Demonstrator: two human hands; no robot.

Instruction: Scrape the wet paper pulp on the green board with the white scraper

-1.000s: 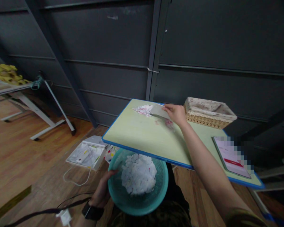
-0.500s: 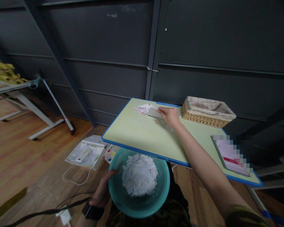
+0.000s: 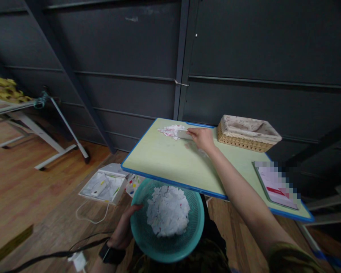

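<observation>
My right hand (image 3: 202, 138) reaches across the pale green table (image 3: 170, 163) and is closed on a flat grey card (image 3: 183, 134), its edge set against a small heap of torn paper scraps (image 3: 169, 131) near the far left corner. Below the table's near edge, my left hand (image 3: 124, 227) grips the rim of a teal plastic basket (image 3: 193, 235) filled with white paper scraps (image 3: 167, 211). A dark watch (image 3: 111, 254) sits on my left wrist.
A wicker basket with cloth lining (image 3: 247, 133) stands at the table's far right, a booklet (image 3: 275, 185) at its right end. On the wooden floor lie a white box (image 3: 105, 184) and cables (image 3: 45, 254). A white-framed stand (image 3: 45, 129) is at left; a dark wall is behind.
My right hand has slid the grey card left and farther away, up against the scrap heap. The teal basket has stayed under the table edge.
</observation>
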